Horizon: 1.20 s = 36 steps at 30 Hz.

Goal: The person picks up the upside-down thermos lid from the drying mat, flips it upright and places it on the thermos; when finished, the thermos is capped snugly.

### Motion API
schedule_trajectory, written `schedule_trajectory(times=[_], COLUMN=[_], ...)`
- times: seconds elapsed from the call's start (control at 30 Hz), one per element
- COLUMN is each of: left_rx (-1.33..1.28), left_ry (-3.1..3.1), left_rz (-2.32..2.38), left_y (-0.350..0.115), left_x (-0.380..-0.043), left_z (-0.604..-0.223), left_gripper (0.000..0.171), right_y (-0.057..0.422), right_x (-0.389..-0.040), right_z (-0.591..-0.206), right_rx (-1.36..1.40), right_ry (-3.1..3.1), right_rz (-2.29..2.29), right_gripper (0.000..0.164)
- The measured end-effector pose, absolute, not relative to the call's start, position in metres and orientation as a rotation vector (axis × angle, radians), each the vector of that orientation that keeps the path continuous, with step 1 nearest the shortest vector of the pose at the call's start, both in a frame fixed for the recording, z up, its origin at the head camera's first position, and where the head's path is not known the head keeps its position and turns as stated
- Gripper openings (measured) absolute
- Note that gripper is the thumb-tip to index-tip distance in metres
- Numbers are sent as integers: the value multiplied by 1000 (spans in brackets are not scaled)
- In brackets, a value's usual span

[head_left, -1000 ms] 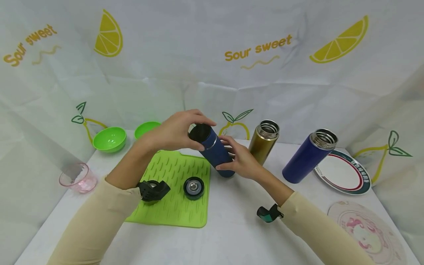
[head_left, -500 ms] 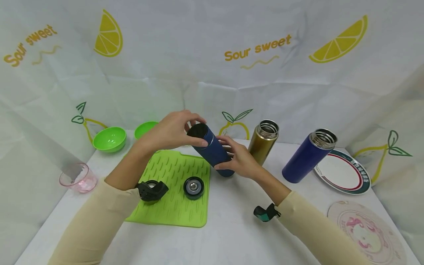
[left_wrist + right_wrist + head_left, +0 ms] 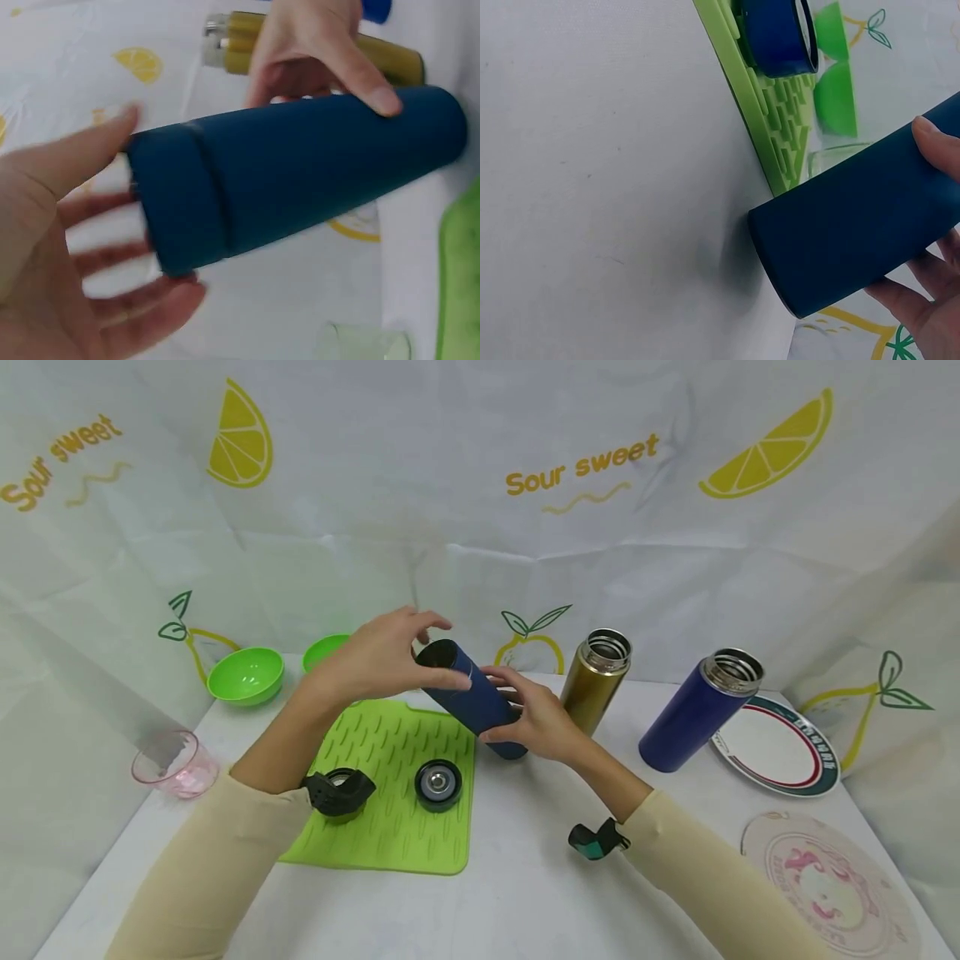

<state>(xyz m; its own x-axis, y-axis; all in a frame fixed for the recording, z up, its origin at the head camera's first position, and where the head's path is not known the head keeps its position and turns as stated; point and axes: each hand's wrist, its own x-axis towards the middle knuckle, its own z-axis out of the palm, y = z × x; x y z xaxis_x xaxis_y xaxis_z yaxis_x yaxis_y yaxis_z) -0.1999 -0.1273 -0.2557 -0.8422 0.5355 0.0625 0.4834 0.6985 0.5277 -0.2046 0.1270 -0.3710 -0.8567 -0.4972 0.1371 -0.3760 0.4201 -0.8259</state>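
Right hand [image 3: 546, 720] grips dark blue bottle [image 3: 480, 702], tilted, near right edge of green mat [image 3: 405, 843], left of gold bottle [image 3: 596, 681]. Left hand [image 3: 375, 656] spread loosely at its top; can't tell if touching.

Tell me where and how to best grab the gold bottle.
Likely best around the gold bottle's upper body, just below its steel neck, coming in level from the person's right. It is a straight cylinder standing upright; a gap shows toward the purple bottle, while the right hand, gripping the blue bottle, hides the gold one's lower left.
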Motion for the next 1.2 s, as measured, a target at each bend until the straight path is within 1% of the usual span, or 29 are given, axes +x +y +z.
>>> schedule_trajectory(times=[0.1,0.17,0.23,0.3,0.33,0.43,0.47,0.53,0.6,0.7,0.77,1.03,1.2], left_rx=[863,870,817,762,759,876,923,986,954,847,821,1101,1180], left_ry=[2806,2807,2839,2884,2885,2822,2790,2763,2793,2882,2904,2774,2686], left_rz=[847,841,789,705,696,758,799,818,800,718,712,828,855], left_y=[-127,-128,-127,-125,-125,-126,-128,-129,-128,-124,-122,-126,-128], left_x=[-200,-200,-199,-198,-198,-198,-198,-197,-195,-193,-193,-198,-198], left_z=[-255,-255,-255,-255,-256,-257,-257,-257,-257,-259,-260,-257,-256], left_gripper=[68,74,76,76,72,63,63,68,66,69,67,66,65], right_y=[126,126,126,126,127,127,127,127,127,128,128,130,131], right_x=[-204,-205,-205,-205,-204,-204,-203,-203,-203,-202,-202,-204,-205], right_z=[-370,-371,-371,-372,-372,-373,-373,-373,-374,-374,-374,-372,-372], right_rx=[-792,-797,-794,-792,-787,-782,-782,-785,-790,-795,-790,-787,-787], right_ry=[2538,2545,2551,2552,2556,2569,2572,2578,2576,2575,2579,2594,2582], right_rz=[-1411,-1400,-1391,-1388,-1388,-1392,-1394,-1396,-1397,-1393,-1392,-1389,-1372], right_gripper=[89,89,89,89,89,90,90,90,90,90,90,90,91])
